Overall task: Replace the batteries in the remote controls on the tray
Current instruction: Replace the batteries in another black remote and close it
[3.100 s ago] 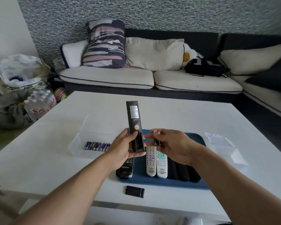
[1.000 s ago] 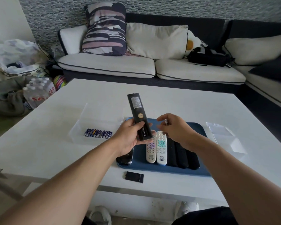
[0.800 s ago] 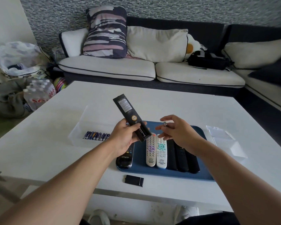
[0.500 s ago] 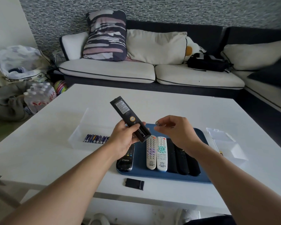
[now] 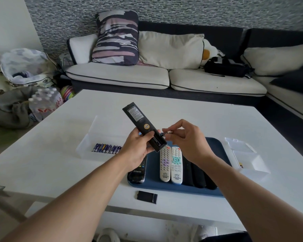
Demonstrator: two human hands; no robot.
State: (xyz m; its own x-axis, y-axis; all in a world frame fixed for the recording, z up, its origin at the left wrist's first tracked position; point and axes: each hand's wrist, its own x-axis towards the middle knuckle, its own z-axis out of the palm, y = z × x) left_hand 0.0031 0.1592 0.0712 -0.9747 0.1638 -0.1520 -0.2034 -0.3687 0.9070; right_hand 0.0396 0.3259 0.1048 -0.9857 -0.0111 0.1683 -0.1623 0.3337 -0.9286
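Seven remotes [image 5: 144, 127], two bins [image 5: 87, 145]

Black remote [image 5: 143, 127] in left hand [image 5: 137, 149] (battery [image 5: 166, 133] pinched by right hand [image 5: 185, 140]).

A black remote [image 5: 143, 127] is held tilted above the tray's [image 5: 215, 145] left end, back up, its battery bay open with one cell inside. A small battery [image 5: 165, 133] is pinched right at that bay. On the blue tray, near the tabletop's front edge, lie two white remotes [image 5: 171, 163] among dark ones. The cover [image 5: 147, 197] lies at the front edge; spare batteries [image 5: 106, 148] sit in a clear box left.
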